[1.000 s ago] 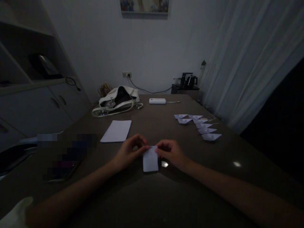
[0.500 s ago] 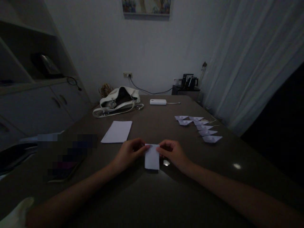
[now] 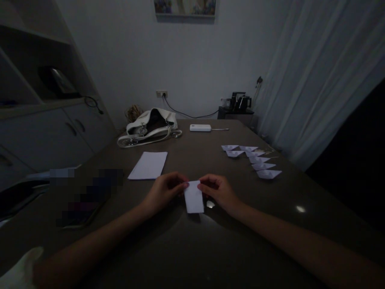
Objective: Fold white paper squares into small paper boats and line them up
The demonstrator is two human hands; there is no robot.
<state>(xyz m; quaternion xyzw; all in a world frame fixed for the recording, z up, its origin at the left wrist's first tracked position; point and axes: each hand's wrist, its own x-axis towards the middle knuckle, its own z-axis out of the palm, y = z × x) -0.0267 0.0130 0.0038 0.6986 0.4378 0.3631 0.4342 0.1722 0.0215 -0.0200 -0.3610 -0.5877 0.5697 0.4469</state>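
So the left hand (image 3: 164, 192) has the top left corner of a small white paper (image 3: 194, 197) pinched between thumb and fingers, and the right hand (image 3: 221, 193) has the top right corner pinched the same way. The paper is pretty much mid-frame, a bit below center, with its bottom edge toward the viewer. Looks tilted slightly, and I can't tell if that bottom edge touches the table (image 3: 192, 249).

Just up and left of the left hand there's a stack (image 3: 148, 165) of white sheets lying flat. Right of center, well apart from the hands, there's a bunch of little paper boats (image 3: 260, 160) sitting close together. Near the top middle of the table is a white power bank (image 3: 200, 128) with a short cable sticking out to the right, and a white bag (image 3: 152, 126) sits left of it, its strap lying toward the viewer. Lower left has a phone-like thing (image 3: 87, 204), but it's pixelated so no clue on details. Way back, upper right, a black kettle (image 3: 242, 103) is on a small stand by the curtain (image 3: 285, 80).
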